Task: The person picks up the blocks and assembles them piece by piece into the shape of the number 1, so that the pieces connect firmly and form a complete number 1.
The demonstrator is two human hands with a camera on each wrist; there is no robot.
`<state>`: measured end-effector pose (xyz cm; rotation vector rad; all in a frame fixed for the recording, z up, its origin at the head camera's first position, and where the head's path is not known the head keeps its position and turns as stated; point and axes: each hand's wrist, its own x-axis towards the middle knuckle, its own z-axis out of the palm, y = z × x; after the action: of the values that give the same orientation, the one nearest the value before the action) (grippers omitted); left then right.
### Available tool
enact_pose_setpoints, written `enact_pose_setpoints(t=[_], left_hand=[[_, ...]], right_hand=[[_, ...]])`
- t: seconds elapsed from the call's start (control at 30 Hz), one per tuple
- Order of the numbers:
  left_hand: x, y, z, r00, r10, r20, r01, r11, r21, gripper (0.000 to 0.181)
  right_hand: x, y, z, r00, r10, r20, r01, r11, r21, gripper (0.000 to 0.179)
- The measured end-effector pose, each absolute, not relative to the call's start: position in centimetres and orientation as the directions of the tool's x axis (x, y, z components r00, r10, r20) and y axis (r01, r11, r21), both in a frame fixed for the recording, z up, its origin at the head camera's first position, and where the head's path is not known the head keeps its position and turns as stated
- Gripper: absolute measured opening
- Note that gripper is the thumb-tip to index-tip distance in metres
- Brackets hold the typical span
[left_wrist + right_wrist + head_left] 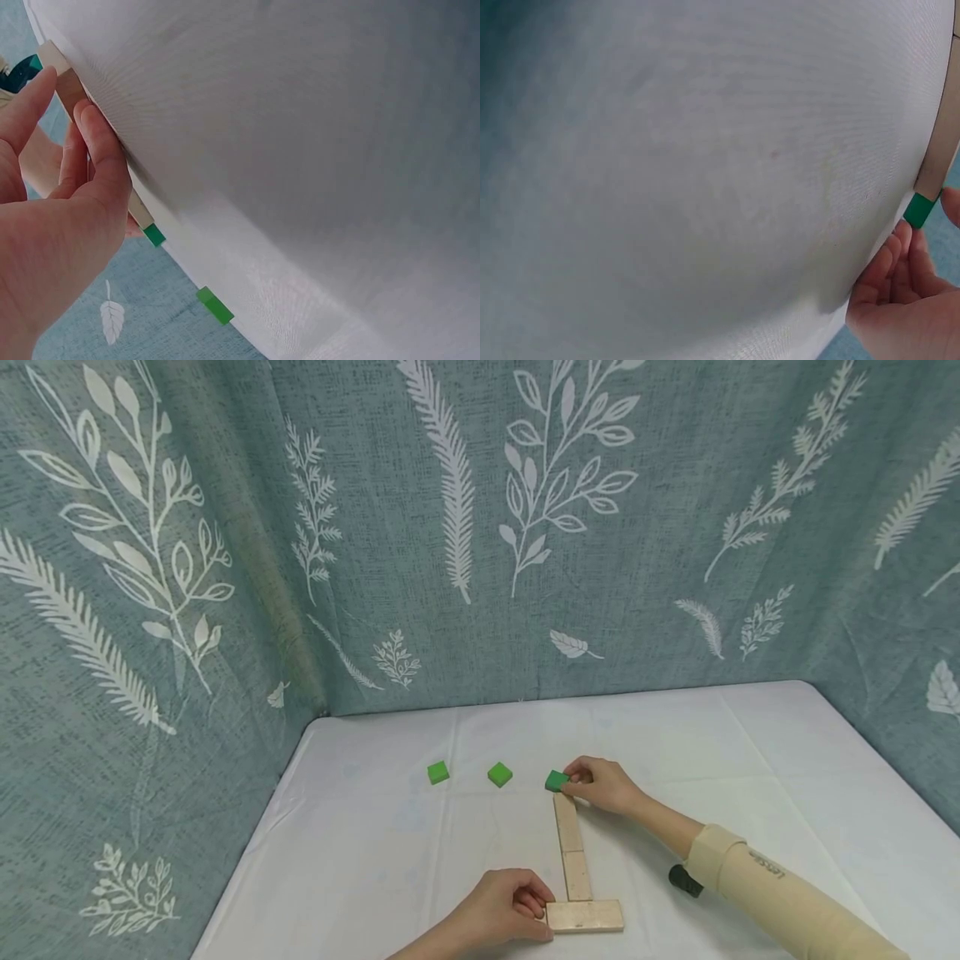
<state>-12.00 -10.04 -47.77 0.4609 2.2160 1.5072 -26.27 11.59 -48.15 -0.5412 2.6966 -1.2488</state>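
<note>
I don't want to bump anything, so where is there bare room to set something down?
The table is bare left of the left hand and green blocks. So are the strip between those blocks and the curtain, and the right rear, beyond the right hand. Crowded: around the wooden blocks, near both hands, and beside the sleeve, where a black object lies.

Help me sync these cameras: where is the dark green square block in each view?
Head: dark green square block, right of centre, lower half.
Left wrist: block, left of centre, lower half.
Right wrist: block, far right, just below middle.
Shared landmark: pale rectangular wooden block adjoining it.
</note>
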Motion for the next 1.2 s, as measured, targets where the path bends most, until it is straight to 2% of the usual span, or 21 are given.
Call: enact_pose_setpoints(t=[0.83,1.2], left_hand=[[-12.3,-10.1,-47.7,-0.847,0.501,-0.179,0.035,0.388,0.921,0.024],[-13.0,-10.6,-47.3,-0.85,0.522,-0.067,0.186,0.416,0.89,0.02]], right_hand=[[-26.1,11.6,-48.2,-0.93,-0.366,0.041,-0.265,0.587,-0.765,0.021],[-26.1,11.6,-48.3,-0.926,-0.375,0.037,-0.27,0.591,-0.76,0.02]])
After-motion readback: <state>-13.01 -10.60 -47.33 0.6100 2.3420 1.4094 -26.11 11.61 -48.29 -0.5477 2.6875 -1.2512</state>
